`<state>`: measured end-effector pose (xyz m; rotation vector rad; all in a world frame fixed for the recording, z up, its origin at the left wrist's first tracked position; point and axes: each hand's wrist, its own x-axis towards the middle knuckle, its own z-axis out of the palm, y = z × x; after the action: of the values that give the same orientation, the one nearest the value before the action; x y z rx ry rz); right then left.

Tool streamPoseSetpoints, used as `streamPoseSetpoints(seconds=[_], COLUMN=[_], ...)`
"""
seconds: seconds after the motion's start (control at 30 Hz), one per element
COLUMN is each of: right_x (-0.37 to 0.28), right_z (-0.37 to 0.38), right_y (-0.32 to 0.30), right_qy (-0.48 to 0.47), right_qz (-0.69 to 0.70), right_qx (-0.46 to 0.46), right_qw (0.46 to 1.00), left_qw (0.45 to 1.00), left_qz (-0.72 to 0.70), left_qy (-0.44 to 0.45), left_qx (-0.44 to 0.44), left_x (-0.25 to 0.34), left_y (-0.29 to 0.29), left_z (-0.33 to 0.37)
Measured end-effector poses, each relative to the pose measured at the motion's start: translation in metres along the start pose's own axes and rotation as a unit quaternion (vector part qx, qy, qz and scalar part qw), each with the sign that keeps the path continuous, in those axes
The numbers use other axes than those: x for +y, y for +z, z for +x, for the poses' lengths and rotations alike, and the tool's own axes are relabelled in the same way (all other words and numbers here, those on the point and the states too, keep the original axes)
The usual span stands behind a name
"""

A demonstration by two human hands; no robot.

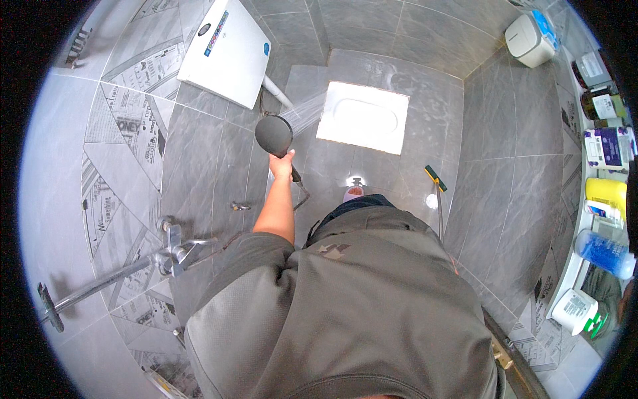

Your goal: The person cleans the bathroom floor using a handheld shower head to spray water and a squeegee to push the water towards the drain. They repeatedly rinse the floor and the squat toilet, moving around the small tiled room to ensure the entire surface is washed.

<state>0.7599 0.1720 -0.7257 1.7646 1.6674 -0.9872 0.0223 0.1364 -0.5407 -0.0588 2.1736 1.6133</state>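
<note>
The scene was viewed from the person's head, through the left one of two wide fisheye lenses worn side by side, with the gaze turned steeply down and forward. The dark shirt was seen from very close, across the near middle; the left hand was caught farther off, left of the middle. The floor and the white squat pan were looked down on at the far middle. The left wall and right wall were taken in obliquely, straight edges being bent toward the rim.
</note>
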Motion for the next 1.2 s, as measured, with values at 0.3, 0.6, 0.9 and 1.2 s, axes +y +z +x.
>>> streamPoseSetpoints(seconds=[0.3,0.6,0.9,1.2], right_x=[-0.042,-0.192,-0.333,-0.407], right_z=[-0.042,-0.113,-0.076,0.103], right_y=[-0.022,-0.096,-0.220,-0.317], right_qy=[0.028,0.037,0.067,-0.080], right_qz=[0.076,0.094,0.026,-0.095], right_qx=[0.041,0.121,0.055,0.045], right_qw=[0.996,0.988,0.996,0.991], left_qw=[0.993,0.991,0.990,0.995], left_qz=[-0.087,-0.091,0.040,0.040], left_qy=[-0.045,-0.040,0.001,-0.013], left_qx=[-0.061,-0.085,-0.137,-0.094], left_x=[0.019,0.032,0.037,0.064], left_y=[0.001,0.022,0.053,0.099], left_z=[0.004,0.024,0.014,-0.004])
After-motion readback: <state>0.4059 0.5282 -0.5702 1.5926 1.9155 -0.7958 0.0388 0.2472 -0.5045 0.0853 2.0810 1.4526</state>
